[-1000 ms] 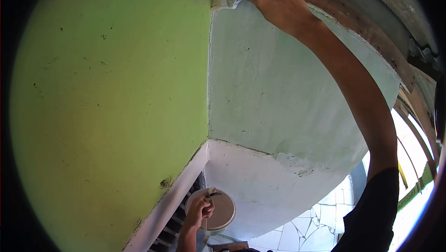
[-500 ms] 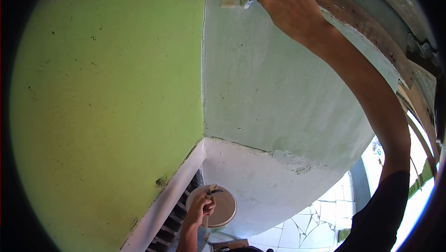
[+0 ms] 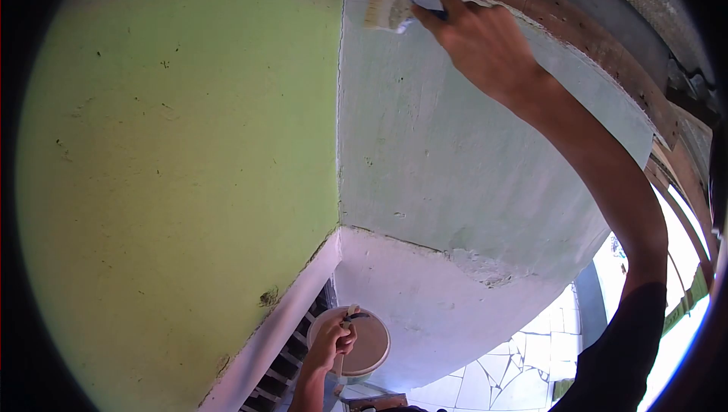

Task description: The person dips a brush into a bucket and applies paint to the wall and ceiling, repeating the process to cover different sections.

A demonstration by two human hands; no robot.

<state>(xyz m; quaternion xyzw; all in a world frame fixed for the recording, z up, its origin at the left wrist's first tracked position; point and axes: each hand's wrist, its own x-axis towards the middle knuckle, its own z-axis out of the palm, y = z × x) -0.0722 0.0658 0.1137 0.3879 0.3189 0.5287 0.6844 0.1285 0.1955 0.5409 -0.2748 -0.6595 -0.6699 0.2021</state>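
High on the pale grey-green wall, my right hand grips a wide paintbrush by its dark handle. Its light bristles point left, lying against the wall near the corner and just under the brown wooden beam. White paint shows on the brush's metal band. Low in the view, my left hand is closed around the pale strip-like handle of a round bucket. A small dark piece sticks out above that fist. The bucket's inside looks pinkish-beige.
A bright green wall meets the grey-green one at a vertical corner. Overhead runs the brown beam. Below, a white ledge borders dark slotted openings, and cracked white tiles cover the floor. Patchy plaster marks the wall's lower part.
The brush and my right hand have come slightly down from the beam. The whole view has shifted a little, and my left hand stays over the bucket.
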